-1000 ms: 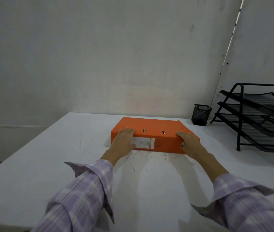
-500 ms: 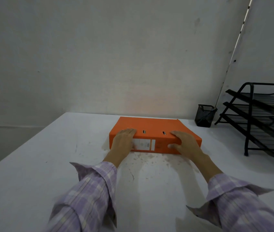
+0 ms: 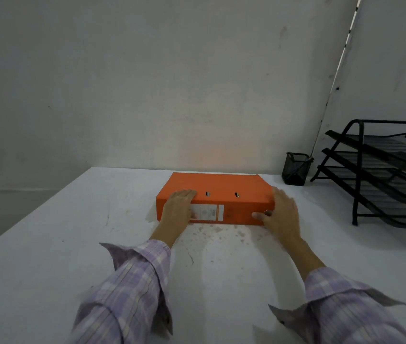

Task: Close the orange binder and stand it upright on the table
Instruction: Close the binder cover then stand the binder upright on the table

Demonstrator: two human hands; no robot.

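Note:
The orange binder (image 3: 224,187) lies flat and closed on the white table (image 3: 72,244), its spine with a white label facing me. My left hand (image 3: 178,209) rests over the left end of the spine, fingers on the top cover. My right hand (image 3: 280,211) wraps the right end, thumb on the spine by the metal ring hole, fingers around the right corner. Both hands hold the binder.
A black mesh pen cup (image 3: 296,168) stands behind and to the right of the binder, near the wall. A black three-tier wire tray rack (image 3: 380,175) fills the table's right side. The grey wall runs close behind the binder.
My right hand slid from the top of the binder out to its right end, thumb now on the spine. The left hand stayed put. The binder has not lifted.

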